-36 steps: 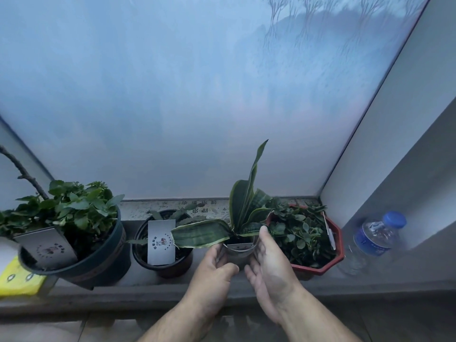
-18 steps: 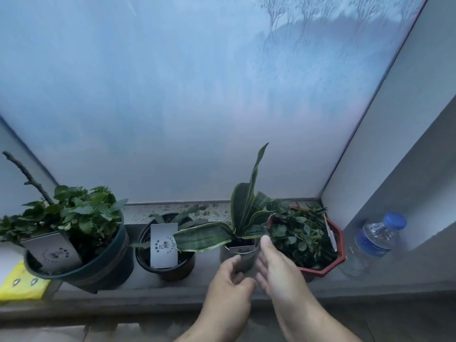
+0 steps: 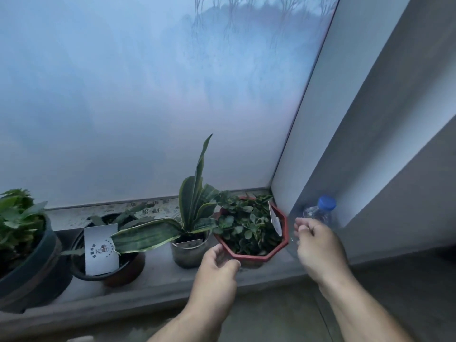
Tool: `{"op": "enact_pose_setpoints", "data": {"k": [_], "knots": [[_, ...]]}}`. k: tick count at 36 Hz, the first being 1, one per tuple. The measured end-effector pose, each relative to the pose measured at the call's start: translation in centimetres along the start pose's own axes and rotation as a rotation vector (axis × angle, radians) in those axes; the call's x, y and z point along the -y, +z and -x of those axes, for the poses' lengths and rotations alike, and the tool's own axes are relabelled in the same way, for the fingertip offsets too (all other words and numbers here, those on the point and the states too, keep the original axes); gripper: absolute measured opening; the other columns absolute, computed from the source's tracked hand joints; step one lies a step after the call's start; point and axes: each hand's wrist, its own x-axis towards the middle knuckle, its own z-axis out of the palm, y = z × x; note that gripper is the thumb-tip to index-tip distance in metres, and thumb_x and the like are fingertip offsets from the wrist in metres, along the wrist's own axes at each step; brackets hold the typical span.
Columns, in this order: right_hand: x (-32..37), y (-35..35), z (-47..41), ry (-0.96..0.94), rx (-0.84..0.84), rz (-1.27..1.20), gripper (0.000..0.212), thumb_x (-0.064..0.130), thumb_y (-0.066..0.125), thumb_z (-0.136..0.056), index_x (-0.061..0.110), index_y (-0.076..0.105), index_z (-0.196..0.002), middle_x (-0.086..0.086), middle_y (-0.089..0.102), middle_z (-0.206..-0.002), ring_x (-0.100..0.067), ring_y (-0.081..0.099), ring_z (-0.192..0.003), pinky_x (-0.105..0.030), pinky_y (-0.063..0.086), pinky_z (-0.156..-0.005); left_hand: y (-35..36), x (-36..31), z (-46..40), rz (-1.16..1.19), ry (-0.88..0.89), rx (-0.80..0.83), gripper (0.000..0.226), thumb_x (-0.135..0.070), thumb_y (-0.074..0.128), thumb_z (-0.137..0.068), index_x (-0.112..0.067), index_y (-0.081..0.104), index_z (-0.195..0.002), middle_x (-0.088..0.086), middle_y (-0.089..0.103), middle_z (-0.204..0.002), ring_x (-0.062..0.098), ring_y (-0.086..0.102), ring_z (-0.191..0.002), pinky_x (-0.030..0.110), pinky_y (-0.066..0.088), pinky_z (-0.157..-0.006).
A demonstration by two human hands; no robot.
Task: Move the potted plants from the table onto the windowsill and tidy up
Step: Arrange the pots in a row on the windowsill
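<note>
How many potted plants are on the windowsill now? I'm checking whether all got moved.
4. Large dark pot at far left, black pot beside it, small snake-plant pot in the middle, red octagonal pot at right. More may sit beyond the left edge.

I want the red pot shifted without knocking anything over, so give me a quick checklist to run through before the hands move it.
1. All pots stand on the windowsill: ok, four in view.
2. Left hand at the red octagonal pot, by its near-left rim: ok; firm grip: cannot tell.
3. Right hand on the pot: not ok, it is beside the right rim, fingers curled, holding nothing visible.
4. Room on the left: not ok, the snake plant pot sits close and its leaves overlap the red pot's foliage.
5. Room on the right: not ok, the water bottle stands just behind the right hand.
6. White tag in the red pot secure: cannot tell.
</note>
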Motion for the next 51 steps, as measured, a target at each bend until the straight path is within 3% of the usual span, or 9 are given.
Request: {"op": "enact_pose_setpoints", "data": {"k": [3,7,10,14,19,30,34,47,51], "knots": [[-0.3,1.0,-0.2,0.012,0.062,0.116,0.036,0.013,0.043,-0.105,0.016,0.065,-0.132,0.001,0.068,-0.127,-0.022,0.06,-0.125,-0.024,0.04,-0.095,0.4,-0.1,0.0,0.013,0.0,0.001,0.041,0.007,0.051,-0.096,-0.018,0.049,-0.128,-0.015,0.063,-0.106,-0.007,0.056,-0.095,0.029,0.044,-0.103],[-0.7,2.5,-0.8,0.06,0.067,0.095,0.025,0.015,0.049,-0.099,0.018,0.074,-0.094,0.008,0.072,-0.082,-0.02,0.066,-0.082,-0.028,0.047,-0.069,0.7,-0.1,0.2,-0.049,0.023,0.009,0.051,0.007,0.051,-0.095,-0.012,0.045,-0.142,-0.017,0.062,-0.104,-0.008,0.057,-0.094,0.025,0.046,-0.093],[-1.5,3.4,-1.7,0.177,-0.018,-0.073,0.02,0.02,0.057,-0.096,0.019,0.077,-0.099,0.006,0.077,-0.091,-0.02,0.071,-0.088,-0.034,0.059,-0.082,0.5,-0.4,0.5,-0.084,0.04,0.023,0.052,0.008,0.051,-0.096,-0.015,0.043,-0.141,-0.02,0.059,-0.097,-0.011,0.054,-0.089,0.016,0.048,-0.081],[-1.4,3.5,-1.7,0.309,-0.03,-0.269,0.012,0.013,0.065,-0.092,0.018,0.075,-0.089,-0.003,0.077,-0.084,-0.025,0.073,-0.082,-0.051,0.062,-0.086,0.1,-0.3,0.1,-0.102,0.054,0.05,0.056,0.007,0.051,-0.097,-0.014,0.042,-0.148,-0.022,0.061,-0.1,-0.013,0.055,-0.093,0.025,0.047,-0.099],[-1.7,2.9,-0.8,0.438,0.052,-0.381,0.007,0.0,0.062,-0.094,0.003,0.065,-0.089,-0.015,0.069,-0.076,-0.02,0.061,-0.054,-0.028,0.059,-0.049,-0.9,0.5,-2.1,0.011,0.038,0.059,0.056,0.001,0.051,-0.101,-0.018,0.04,-0.151,-0.022,0.063,-0.115,-0.007,0.057,-0.107,0.028,0.044,-0.106],[-0.9,2.8,-0.3,0.387,0.059,-0.498,0.021,-0.001,0.057,-0.096,0.005,0.071,-0.081,-0.017,0.078,-0.082,-0.028,0.075,-0.073,-0.037,0.064,-0.066,0.1,2.1,-2.8,0.046,0.001,-0.089,0.004,-0.021,0.063,-0.098,-0.02,0.066,-0.101,-0.002,0.075,-0.098,0.012,0.066,-0.089,0.033,0.054,-0.08],[-1.3,3.4,0.3,0.451,0.047,-0.519,0.016,0.006,0.061,-0.094,-0.001,0.073,-0.086,-0.01,0.073,-0.064,-0.015,0.068,-0.052,-0.028,0.059,-0.051,0.0,1.5,-3.4,0.117,0.006,0.007,0.018,-0.009,0.055,-0.101,-0.017,0.071,-0.106,-0.004,0.08,-0.094,0.008,0.066,-0.083,0.023,0.054,-0.078],[-1.1,3.9,1.2,0.518,0.023,-0.553,0.018,0.01,0.051,-0.099,0.007,0.069,-0.095,-0.015,0.077,-0.093,-0.029,0.075,-0.081,-0.034,0.059,-0.064,0.3,2.1,-3.6,0.117,-0.006,-0.008,0.01,-0.014,0.062,-0.098,-0.011,0.071,-0.096,-0.008,0.074,-0.066,0.012,0.054,-0.073,0.034,0.044,-0.073],[-1.2,4.2,1.2,0.521,-0.011,-0.552,0.019,0.01,0.05,-0.102,0.007,0.066,-0.092,-0.017,0.076,-0.094,-0.029,0.075,-0.082,-0.034,0.06,-0.062,0.2,2.3,-3.8,0.099,0.003,0.012,0.012,-0.012,0.061,-0.099,-0.012,0.073,-0.1,-0.007,0.078,-0.08,-0.001,0.069,-0.07,0.016,0.051,-0.065]]}}
